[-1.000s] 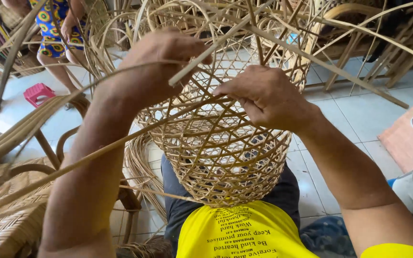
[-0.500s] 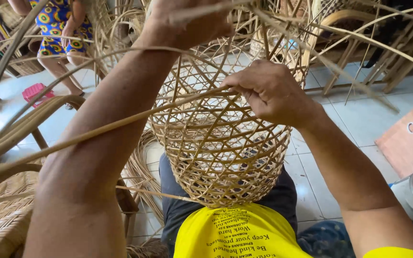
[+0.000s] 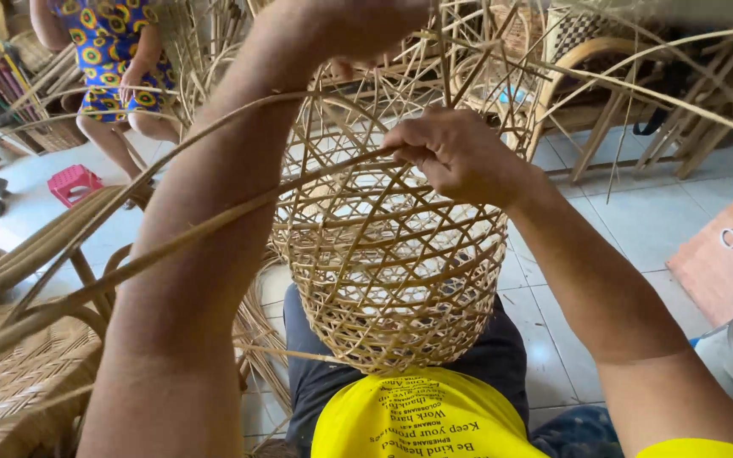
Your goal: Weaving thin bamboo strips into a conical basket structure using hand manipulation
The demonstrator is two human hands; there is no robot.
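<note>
Open-weave basket: on the lap, between both forearms. Right hand: on the upper wall, fingers pinched on a strip. Left hand: at the rim, fingers' state cannot be told

Open-weave cane basket lies tilted on the lap.

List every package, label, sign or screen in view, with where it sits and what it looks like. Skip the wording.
Printed shirt: bottom centre, below the woven basket that the right hand grips; bright yellow cloth with lines of small dark print, seen upside down.
No packages, signs or screens show.
The left hand is raised at the top edge, mostly cut off, among loose cane strips.
</note>
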